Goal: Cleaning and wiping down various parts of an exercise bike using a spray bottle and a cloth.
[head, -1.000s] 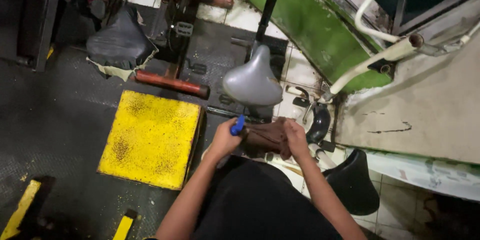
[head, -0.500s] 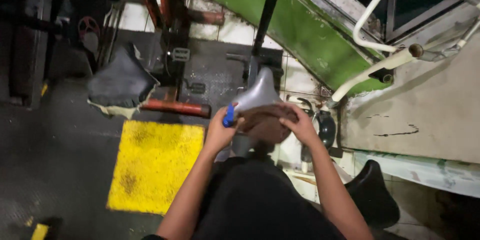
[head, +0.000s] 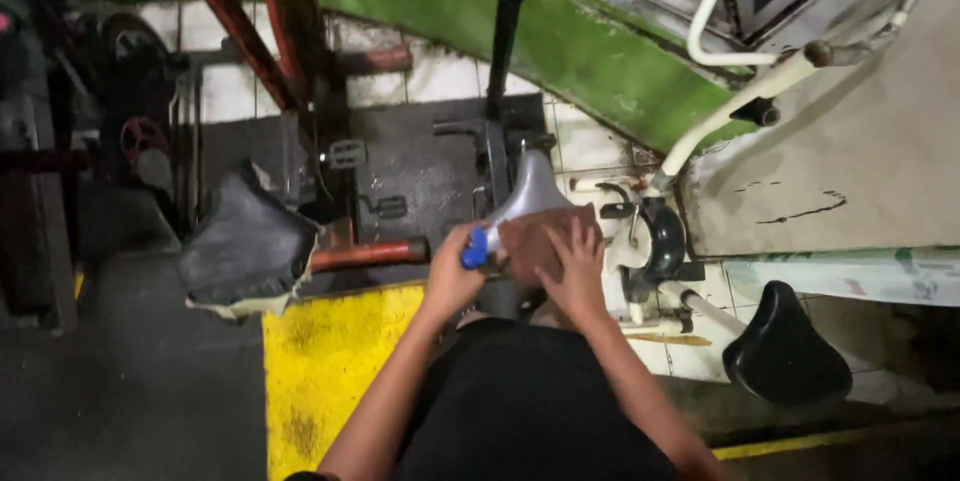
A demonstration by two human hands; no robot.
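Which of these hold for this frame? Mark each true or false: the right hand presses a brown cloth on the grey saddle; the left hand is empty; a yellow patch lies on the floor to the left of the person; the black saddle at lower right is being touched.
1. The right hand presses a brown cloth on the grey saddle. True.
2. The left hand is empty. False: it grips a small blue object.
3. A yellow patch lies on the floor to the left of the person. True.
4. The black saddle at lower right is being touched. False: both hands are at the grey saddle, apart from it.
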